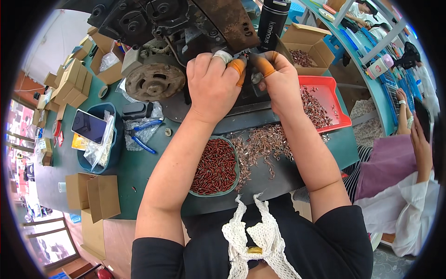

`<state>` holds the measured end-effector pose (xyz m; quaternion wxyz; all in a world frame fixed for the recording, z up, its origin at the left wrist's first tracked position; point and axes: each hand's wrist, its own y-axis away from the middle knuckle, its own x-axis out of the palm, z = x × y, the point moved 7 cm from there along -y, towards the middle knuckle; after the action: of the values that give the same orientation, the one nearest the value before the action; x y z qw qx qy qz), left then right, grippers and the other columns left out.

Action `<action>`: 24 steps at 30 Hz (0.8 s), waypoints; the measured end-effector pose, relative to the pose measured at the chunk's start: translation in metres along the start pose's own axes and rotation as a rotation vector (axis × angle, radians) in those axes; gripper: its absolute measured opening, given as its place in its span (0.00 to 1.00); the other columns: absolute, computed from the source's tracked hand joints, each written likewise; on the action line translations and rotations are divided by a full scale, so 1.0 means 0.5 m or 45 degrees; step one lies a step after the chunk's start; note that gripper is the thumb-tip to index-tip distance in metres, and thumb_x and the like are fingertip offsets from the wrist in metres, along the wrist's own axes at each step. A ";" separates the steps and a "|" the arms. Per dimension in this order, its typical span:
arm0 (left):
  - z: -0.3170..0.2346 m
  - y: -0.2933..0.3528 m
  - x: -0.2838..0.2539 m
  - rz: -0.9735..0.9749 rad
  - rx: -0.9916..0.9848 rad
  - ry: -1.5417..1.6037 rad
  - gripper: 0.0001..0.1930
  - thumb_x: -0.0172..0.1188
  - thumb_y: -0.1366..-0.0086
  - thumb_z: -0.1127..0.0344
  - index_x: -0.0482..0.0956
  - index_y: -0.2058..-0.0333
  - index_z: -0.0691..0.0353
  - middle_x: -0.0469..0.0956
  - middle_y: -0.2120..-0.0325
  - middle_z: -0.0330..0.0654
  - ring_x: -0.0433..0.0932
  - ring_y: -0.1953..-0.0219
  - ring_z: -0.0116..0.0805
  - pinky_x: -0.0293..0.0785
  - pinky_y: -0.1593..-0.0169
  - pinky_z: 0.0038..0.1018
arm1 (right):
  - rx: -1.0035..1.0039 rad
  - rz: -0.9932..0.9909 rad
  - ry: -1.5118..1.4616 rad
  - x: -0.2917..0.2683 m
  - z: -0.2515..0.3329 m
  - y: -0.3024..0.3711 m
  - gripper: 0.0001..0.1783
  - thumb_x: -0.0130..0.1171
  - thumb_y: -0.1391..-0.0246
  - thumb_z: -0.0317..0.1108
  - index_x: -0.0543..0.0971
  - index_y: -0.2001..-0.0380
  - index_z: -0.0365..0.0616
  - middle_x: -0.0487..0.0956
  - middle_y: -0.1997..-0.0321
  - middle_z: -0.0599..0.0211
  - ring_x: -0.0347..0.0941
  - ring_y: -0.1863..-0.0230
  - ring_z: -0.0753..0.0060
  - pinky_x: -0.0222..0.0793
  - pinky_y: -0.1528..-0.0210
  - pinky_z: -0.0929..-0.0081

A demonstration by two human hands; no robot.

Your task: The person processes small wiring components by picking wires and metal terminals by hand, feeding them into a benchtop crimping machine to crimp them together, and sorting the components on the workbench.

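Note:
Both hands meet at the working point of a dark, rusty press machine at the top middle. My left hand has an orange finger cot and a white wrap on its fingers; they are pinched together there. Close beside it, my right hand, also with an orange cot, pinches at the same spot. Whatever sits between the fingertips is too small and hidden to name. Below, between my forearms, a green-rimmed bin holds many small dark-red pieces. Loose copper-coloured metal clips lie heaped right of it.
A red tray of clips and an open carton stand right, near a black bottle. Leftward are a blue basket with a phone, blue-handled pliers and cardboard boxes. Another person sits at right.

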<state>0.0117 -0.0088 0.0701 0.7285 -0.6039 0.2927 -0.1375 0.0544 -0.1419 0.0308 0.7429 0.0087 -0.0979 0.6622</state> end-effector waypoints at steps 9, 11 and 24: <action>-0.001 0.000 -0.008 -0.005 0.013 -0.003 0.10 0.66 0.59 0.67 0.76 0.75 0.55 0.75 0.69 0.37 0.70 0.64 0.39 0.64 0.62 0.34 | -0.037 0.020 -0.037 0.006 0.006 0.009 0.05 0.60 0.45 0.32 0.76 0.67 0.44 0.75 0.77 0.77 0.65 0.81 0.89 0.58 0.80 0.89; -0.001 -0.001 -0.009 -0.006 0.018 -0.002 0.10 0.66 0.59 0.67 0.76 0.75 0.55 0.74 0.70 0.37 0.70 0.64 0.39 0.63 0.62 0.34 | -0.036 0.022 -0.009 0.008 0.010 0.011 0.05 0.59 0.45 0.31 0.76 0.67 0.43 0.75 0.77 0.77 0.65 0.81 0.89 0.58 0.80 0.89; 0.000 0.016 -0.036 0.022 0.017 -0.005 0.15 0.68 0.60 0.70 0.75 0.70 0.56 0.73 0.69 0.41 0.71 0.64 0.45 0.65 0.61 0.39 | -0.515 -0.124 0.436 0.019 0.039 0.047 0.10 0.65 0.52 0.29 0.80 0.67 0.35 0.79 0.74 0.69 0.72 0.72 0.81 0.68 0.69 0.81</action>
<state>-0.0038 0.0033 0.0674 0.7343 -0.5968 0.2954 -0.1319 0.0297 -0.1327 0.0486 0.7661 -0.2473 -0.1006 0.5846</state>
